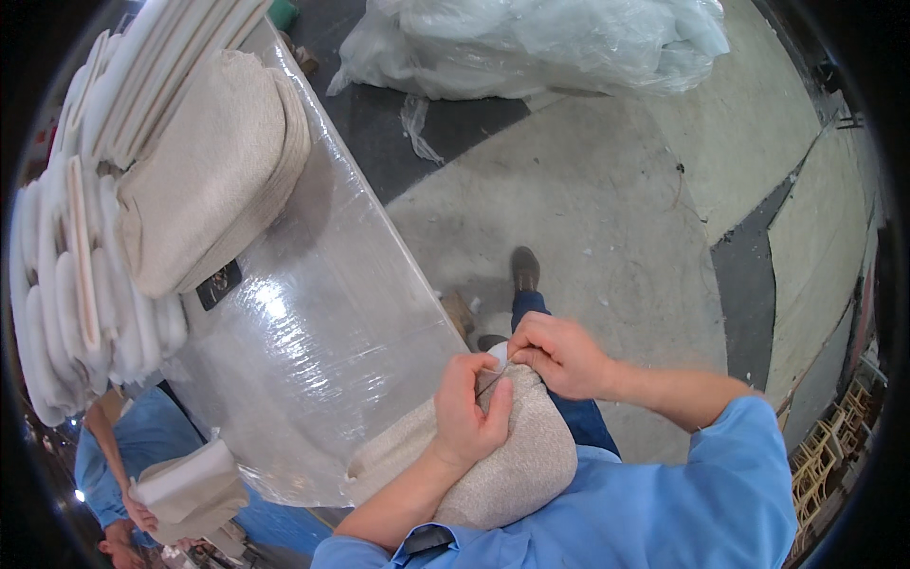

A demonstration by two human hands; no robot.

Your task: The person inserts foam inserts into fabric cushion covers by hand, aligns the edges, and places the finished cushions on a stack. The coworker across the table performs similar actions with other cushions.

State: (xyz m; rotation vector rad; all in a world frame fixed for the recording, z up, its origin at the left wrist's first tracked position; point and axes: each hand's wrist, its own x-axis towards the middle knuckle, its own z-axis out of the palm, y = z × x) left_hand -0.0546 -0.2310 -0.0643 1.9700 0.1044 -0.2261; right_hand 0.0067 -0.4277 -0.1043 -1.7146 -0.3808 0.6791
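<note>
A beige woven-fabric cushion (517,465) leans against my body at the near edge of the plastic-covered table. My left hand (471,410) is closed on the cushion's far edge, thumb and fingers on either side of a dark slit or seam in the fabric. Beside it, my right hand (561,356) pinches the cushion's far right corner between thumb and fingers. A bit of white material (498,354) shows between the two hands. Any small thing inside the right fingertips is hidden.
Beige cushion covers (213,171) are stacked on the table (332,313), by white padding pieces (62,294). A small dark card (219,285) lies there. Clear plastic wrapping (540,47) sits on the far floor. At lower left, another person (142,436) handles beige fabric. Wooden frames (829,446) stand at right.
</note>
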